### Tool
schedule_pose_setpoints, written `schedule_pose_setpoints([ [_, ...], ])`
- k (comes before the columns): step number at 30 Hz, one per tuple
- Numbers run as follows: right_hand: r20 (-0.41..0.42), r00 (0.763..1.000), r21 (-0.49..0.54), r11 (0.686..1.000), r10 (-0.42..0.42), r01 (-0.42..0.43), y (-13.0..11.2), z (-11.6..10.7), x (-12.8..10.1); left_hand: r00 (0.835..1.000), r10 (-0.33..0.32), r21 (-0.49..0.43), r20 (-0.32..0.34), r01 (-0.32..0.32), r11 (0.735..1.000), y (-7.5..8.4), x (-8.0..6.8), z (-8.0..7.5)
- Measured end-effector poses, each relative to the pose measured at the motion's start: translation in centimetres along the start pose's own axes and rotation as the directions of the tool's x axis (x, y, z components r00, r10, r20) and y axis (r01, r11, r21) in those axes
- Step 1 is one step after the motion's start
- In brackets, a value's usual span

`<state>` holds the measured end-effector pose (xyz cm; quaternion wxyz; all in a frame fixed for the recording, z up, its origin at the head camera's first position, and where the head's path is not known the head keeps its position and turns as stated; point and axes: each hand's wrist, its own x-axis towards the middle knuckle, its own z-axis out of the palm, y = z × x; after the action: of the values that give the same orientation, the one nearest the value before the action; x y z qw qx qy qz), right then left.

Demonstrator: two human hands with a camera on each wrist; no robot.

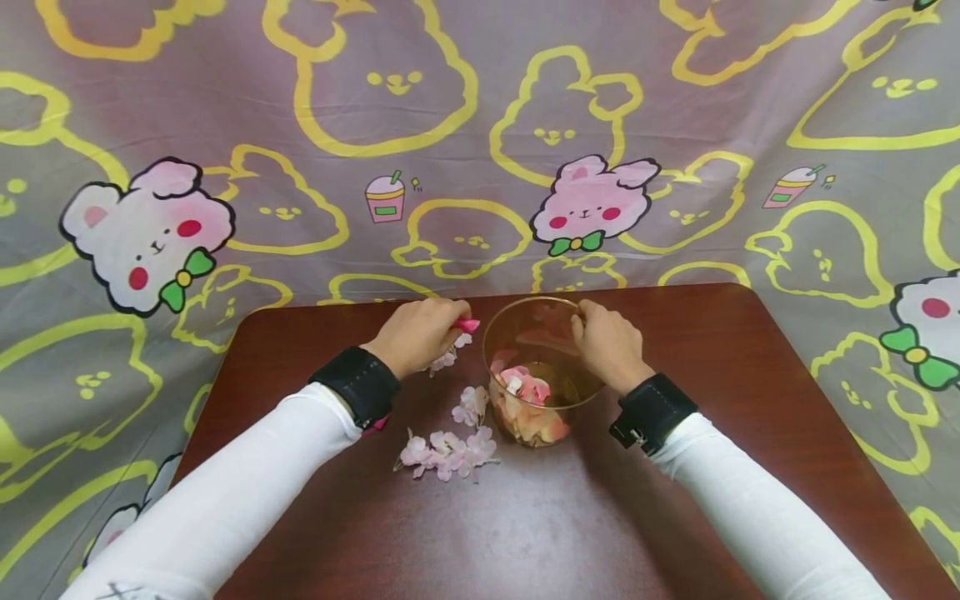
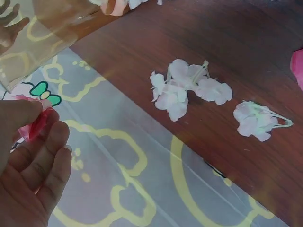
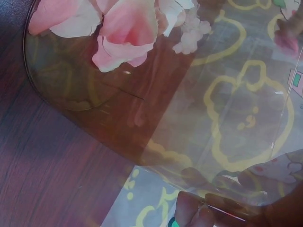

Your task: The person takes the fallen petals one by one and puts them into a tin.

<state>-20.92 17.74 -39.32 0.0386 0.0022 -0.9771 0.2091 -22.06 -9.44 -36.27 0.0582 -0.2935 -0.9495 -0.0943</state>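
In the head view my left hand (image 1: 423, 335) pinches a bright pink petal (image 1: 468, 325) between thumb and fingers, just left of a clear amber glass bowl (image 1: 525, 333). The left wrist view shows the petal (image 2: 37, 124) partly hidden by the thumb. My right hand (image 1: 613, 346) grips the bowl's right rim. In the right wrist view its fingers (image 3: 194, 210) bend over the rim. Pink and peach artificial petals (image 1: 534, 421) lie in the bowl's lower left part, and show large through the glass as pink petals (image 3: 128, 33).
Pale pink blossom sprigs (image 1: 448, 454) lie on the brown table (image 1: 540, 533) left of the bowl, with another sprig (image 1: 471, 406) behind them. A bright pink piece (image 2: 297, 68) lies near the left wrist. A patterned cloth (image 1: 480, 108) hangs behind the table.
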Motion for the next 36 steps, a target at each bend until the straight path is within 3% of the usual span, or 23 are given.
schedule_pose_setpoints([
  [7,0.002,1.000,-0.012,1.000,-0.010,0.010,-0.1,0.0,0.0,1.000,0.029,-0.038,-0.006,-0.029,0.999,0.5,0.2,-0.7],
  [17,0.014,1.000,-0.008,1.000,-0.001,0.001,-0.1,0.0,0.0,0.997,0.076,-0.060,-0.005,-0.077,0.995,2.7,0.6,-1.3],
  [21,0.011,1.000,-0.012,1.000,-0.005,0.005,-0.1,0.0,0.0,0.994,0.108,-0.049,-0.018,-0.109,0.993,3.7,0.6,-1.3],
  [29,0.005,1.000,-0.013,1.000,-0.005,0.005,-0.1,0.0,0.0,0.988,0.152,-0.042,0.018,-0.151,0.988,5.0,0.7,-0.8],
  [33,0.005,1.000,-0.012,1.000,0.000,0.000,-0.1,-0.1,0.0,0.980,0.199,-0.005,-0.009,-0.199,0.980,5.7,1.0,-0.7],
  [36,0.002,1.000,-0.010,1.000,0.001,-0.001,-0.1,-0.1,0.0,0.975,0.223,0.010,0.007,-0.223,0.975,6.3,1.2,-0.5],
])
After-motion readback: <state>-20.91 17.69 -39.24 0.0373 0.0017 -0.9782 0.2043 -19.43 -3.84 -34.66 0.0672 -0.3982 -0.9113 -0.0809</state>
